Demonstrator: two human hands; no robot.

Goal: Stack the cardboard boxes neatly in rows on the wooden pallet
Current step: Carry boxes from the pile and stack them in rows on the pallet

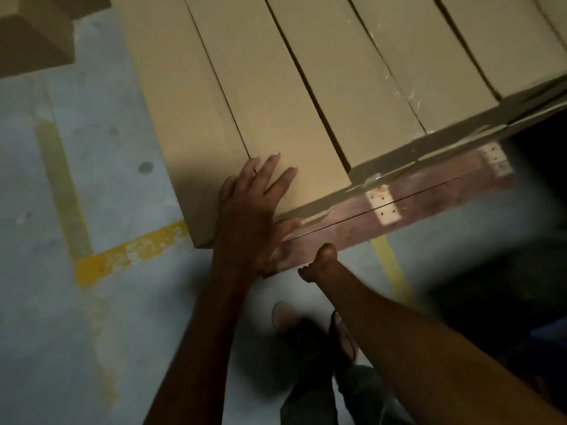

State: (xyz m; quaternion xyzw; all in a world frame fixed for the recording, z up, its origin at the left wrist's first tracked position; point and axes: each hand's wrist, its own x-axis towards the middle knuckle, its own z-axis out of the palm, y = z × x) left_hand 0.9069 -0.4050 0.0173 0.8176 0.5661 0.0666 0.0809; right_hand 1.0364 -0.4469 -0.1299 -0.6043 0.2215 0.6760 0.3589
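Your left hand lies flat, fingers spread, on the box — nudge it flush with the pallet edge; right hand — can't tell its grip.

Cardboard boxes in row: five clear; separate box: one; wooden pallet: one; hands: two.

No text, label, brand name or number can be read on the cardboard boxes or on the wooden pallet; the picture is dim and partly blurred. The only sign seen is worn yellow line marking on the grey floor, where a corner is formed beside the pallet.
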